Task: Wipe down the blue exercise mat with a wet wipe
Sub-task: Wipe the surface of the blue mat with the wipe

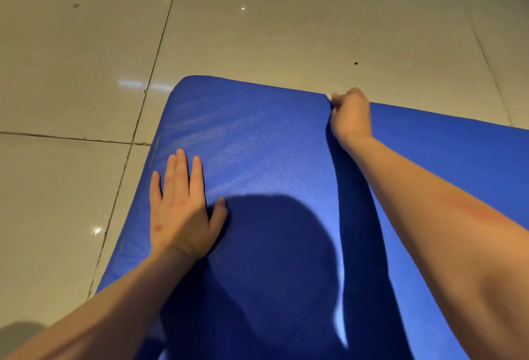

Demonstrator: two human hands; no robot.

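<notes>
Blue exercise mat (272,142) is laid out on the tiled floor (86,73). Left hand (180,205) lies flat on it near the left edge, fingers straight. Right hand (350,113) is curled around a white wet wipe (330,97), right at the mat's far edge.

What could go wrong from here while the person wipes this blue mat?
The right hand grips the wet wipe at the far edge of the mat. A longer stroke could run onto the tiled floor, which shows dark specks, and pick up dirt. The left hand presses flat on the mat, which lies on glossy tile, so it might slide.
</notes>
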